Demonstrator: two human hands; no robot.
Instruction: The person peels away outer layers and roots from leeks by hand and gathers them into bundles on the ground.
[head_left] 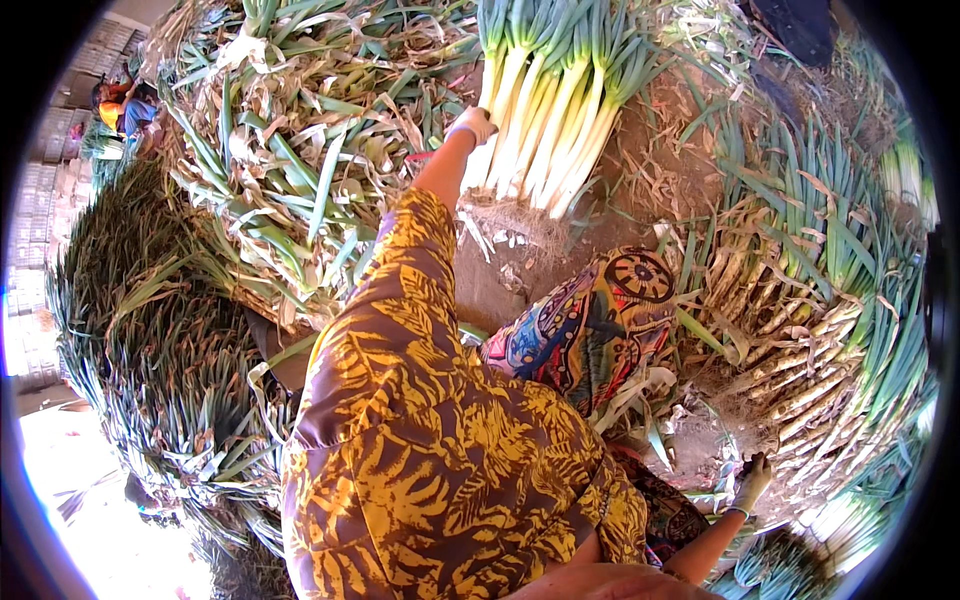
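A bundle of cleaned leeks, with white stalks, green tops and roots toward me, lies on the ground ahead. My left hand, in a pale glove, reaches to its left edge, fingers closed around a leek stalk there. Low on the right, my right hand, also gloved in a pale colour, is closed. Something small and dark shows at its fingers, too small to make out. This hand is beside a heap of untrimmed leeks with yellowed, dirty stalks.
Peeled leaves and trimmings cover the ground at upper left. A large dense stack of leeks stands on the left. My knee in patterned cloth is between my hands. Far upper left, another person sits near a brick wall.
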